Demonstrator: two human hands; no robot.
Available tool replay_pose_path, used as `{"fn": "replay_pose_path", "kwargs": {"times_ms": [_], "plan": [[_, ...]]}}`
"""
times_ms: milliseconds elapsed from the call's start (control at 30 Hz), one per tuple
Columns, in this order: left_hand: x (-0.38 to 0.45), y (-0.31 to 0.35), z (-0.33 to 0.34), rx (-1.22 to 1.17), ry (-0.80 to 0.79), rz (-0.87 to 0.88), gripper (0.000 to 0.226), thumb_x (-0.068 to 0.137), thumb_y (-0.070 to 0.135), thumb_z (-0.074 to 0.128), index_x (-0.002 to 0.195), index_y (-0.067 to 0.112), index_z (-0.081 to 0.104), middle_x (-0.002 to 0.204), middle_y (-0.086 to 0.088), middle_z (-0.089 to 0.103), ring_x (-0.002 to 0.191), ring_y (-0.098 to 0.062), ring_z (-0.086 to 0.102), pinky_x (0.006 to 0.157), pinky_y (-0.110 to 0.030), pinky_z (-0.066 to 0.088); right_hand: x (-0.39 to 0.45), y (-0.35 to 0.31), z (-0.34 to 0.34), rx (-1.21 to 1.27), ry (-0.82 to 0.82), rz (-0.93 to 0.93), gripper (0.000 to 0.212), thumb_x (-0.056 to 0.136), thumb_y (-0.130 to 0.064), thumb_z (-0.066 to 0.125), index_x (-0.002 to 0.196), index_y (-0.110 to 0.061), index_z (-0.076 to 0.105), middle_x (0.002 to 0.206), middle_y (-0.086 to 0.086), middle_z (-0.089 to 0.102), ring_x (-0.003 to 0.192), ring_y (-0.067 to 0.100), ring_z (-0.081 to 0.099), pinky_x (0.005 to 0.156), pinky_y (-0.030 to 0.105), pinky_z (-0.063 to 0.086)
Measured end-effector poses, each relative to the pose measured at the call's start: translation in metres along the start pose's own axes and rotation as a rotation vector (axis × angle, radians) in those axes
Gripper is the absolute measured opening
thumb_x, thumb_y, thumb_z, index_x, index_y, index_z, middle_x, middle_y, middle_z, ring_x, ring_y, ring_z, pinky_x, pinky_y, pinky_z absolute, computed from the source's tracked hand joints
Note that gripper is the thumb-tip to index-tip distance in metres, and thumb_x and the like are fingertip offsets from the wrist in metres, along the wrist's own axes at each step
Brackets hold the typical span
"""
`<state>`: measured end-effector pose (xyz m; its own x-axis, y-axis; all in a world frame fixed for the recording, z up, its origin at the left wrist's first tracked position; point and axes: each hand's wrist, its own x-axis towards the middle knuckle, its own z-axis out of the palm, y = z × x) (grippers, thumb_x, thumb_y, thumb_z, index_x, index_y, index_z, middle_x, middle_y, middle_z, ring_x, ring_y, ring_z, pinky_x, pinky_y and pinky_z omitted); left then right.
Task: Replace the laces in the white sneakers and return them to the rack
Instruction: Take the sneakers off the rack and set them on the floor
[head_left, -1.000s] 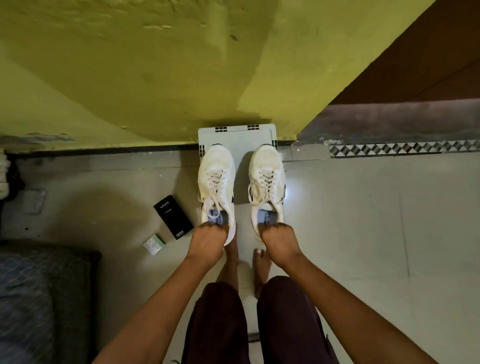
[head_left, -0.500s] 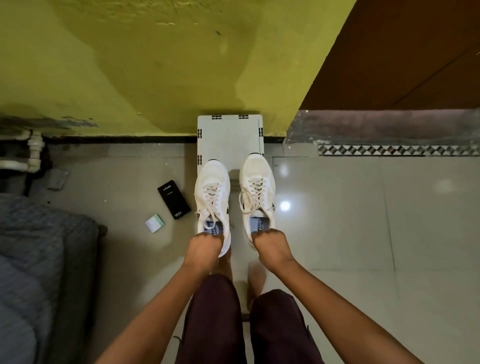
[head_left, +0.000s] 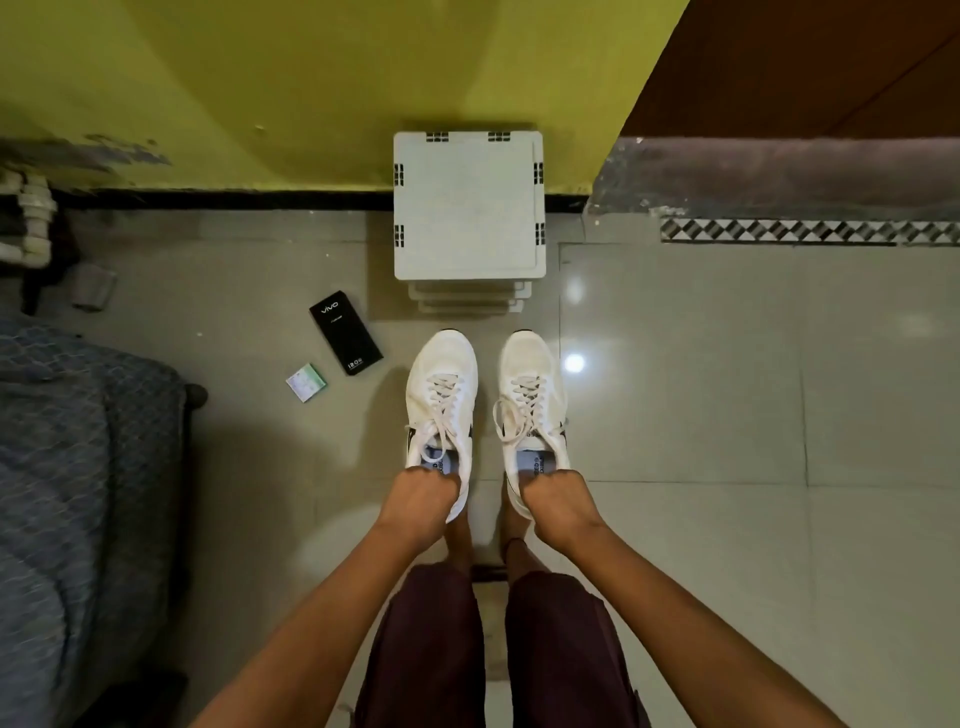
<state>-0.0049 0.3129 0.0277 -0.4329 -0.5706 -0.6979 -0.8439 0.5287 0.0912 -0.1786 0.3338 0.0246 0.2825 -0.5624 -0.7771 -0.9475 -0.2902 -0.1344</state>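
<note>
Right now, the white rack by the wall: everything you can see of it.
The white rack looks like plastic: a square flat top with small dark slotted vents along its edges, and lower tiers peeking out under the front edge. It stands on the tiled floor against the yellow wall. Nothing rests on top or touches it.

Two white laced sneakers hang side by side, toes toward the white rack (a stacked, flat-topped unit) against the wall.
</note>
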Motion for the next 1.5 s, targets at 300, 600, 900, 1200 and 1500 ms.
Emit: {"fn": "replay_pose_path", "kwargs": {"times_ms": [300, 600, 900, 1200, 1500], "plan": [[0.171, -0.046, 0.180, 0.082, 0.287, -0.018, 0.051, 0.011, 0.006, 0.079, 0.062, 0.006, 0.072, 0.040, -0.004, 0.053, 0.026, -0.019, 0.046, 0.031, -0.015, 0.034, 0.198, 0.027, 0.134, -0.124, 0.102, -0.046, 0.039, 0.086, -0.002, 0.049, 0.125, -0.003, 0.049, 0.118, 0.014, 0.059, 0.099, 0.028, 0.062, 0.078, 0.031, 0.047], [0.274, -0.056, 0.306, 0.000, 0.341, -0.061, 0.042, 0.017, 0.000, 0.079, 0.055, 0.009, 0.064, 0.041, -0.008, 0.052, 0.030, -0.022, 0.047, 0.039, -0.013, 0.029, 0.326, 0.023, 0.238, -0.046, 0.221, 0.015, 0.029, 0.060, -0.012, 0.075, 0.088, -0.014, 0.070, 0.074, 0.006, 0.069, 0.062, 0.021, 0.066, 0.059, 0.022, 0.050], [0.297, -0.047, 0.336, 0.063, 0.483, -0.057, 0.036, 0.030, 0.011, 0.087, 0.055, 0.011, 0.061, 0.043, -0.006, 0.053, 0.034, -0.024, 0.050, 0.042, -0.015, 0.026, 0.348, 0.029, 0.273, -0.054, 0.581, -0.037, 0.034, 0.017, -0.001, 0.073, 0.043, -0.014, 0.056, 0.034, 0.002, 0.046, 0.025, 0.020, 0.042, 0.044, 0.011, 0.020], [0.289, -0.045, 0.325, 0.132, 0.250, -0.173, 0.035, 0.088, 0.017, 0.051, 0.122, 0.012, 0.049, 0.116, -0.009, 0.061, 0.104, -0.029, 0.060, 0.071, -0.029, 0.040, 0.324, 0.025, 0.264, -0.057, 0.414, -0.031, 0.040, 0.089, -0.014, 0.050, 0.129, -0.012, 0.044, 0.120, 0.010, 0.058, 0.105, 0.029, 0.058, 0.078, 0.031, 0.041], [0.255, -0.047, 0.312, -0.078, 0.329, -0.137, 0.050, 0.083, 0.037, 0.062, 0.130, 0.022, 0.050, 0.127, -0.003, 0.056, 0.114, -0.023, 0.054, 0.082, -0.029, 0.043, 0.302, 0.028, 0.269, 0.000, 0.530, 0.027, 0.057, 0.086, -0.030, 0.060, 0.138, -0.018, 0.040, 0.129, 0.007, 0.055, 0.112, 0.027, 0.054, 0.086, 0.035, 0.047]]}}
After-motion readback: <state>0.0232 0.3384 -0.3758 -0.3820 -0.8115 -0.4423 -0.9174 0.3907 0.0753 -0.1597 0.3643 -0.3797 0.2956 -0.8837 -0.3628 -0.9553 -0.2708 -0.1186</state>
